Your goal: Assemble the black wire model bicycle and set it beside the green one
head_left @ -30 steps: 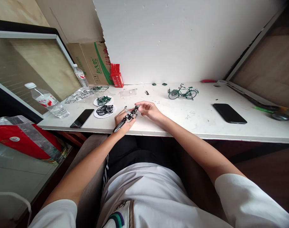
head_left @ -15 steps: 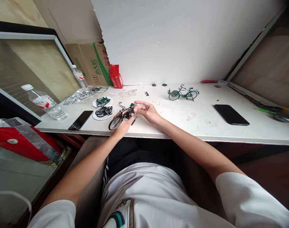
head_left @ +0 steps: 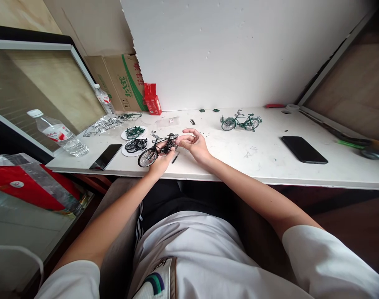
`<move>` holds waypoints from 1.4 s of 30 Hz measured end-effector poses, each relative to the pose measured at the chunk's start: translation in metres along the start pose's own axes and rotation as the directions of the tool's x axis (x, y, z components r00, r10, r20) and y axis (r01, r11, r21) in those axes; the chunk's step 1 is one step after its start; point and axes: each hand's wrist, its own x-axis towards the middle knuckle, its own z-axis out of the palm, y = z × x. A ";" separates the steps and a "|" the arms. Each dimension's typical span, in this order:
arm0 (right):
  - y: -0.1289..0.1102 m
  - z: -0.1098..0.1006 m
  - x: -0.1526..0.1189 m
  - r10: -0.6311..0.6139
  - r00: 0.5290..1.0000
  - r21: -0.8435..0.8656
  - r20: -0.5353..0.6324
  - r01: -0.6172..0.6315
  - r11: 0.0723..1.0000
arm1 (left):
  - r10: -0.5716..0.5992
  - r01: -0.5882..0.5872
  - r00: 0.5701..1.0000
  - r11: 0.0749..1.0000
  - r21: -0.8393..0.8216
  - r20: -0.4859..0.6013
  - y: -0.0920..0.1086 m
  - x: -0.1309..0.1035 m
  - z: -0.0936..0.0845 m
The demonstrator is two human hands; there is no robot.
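Note:
A black model bicycle [head_left: 148, 157] is held upright near the table's front edge, its front wheel pointing left. My left hand [head_left: 162, 163] grips it from below around the frame. At its rear end is my right hand [head_left: 195, 146], thumb and index finger pinched at the back wheel, the other fingers raised. Just left of the held bicycle, black bicycle parts [head_left: 135, 145] and green bicycle parts [head_left: 134, 132] lie on two round white discs. A small dark tool [head_left: 176, 157] lies under the hands.
A green model bicycle [head_left: 240, 122] stands on the white table [head_left: 254, 162]. One phone [head_left: 304, 150] lies right, another [head_left: 106, 157] left. Bottles [head_left: 63, 135], part frames [head_left: 114, 122], a red box [head_left: 152, 99] and a carton [head_left: 121, 83] are at the left.
The held black bicycle has tilted more upright and its front wheel has moved slightly left and up. My right hand has shifted a little to the right, still at its rear.

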 end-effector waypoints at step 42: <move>0.014 -0.005 0.004 -0.075 0.996 -0.151 0.044 0.081 0.985 | -0.102 0.104 0.995 0.987 -0.124 0.019 0.017 -0.001 -0.001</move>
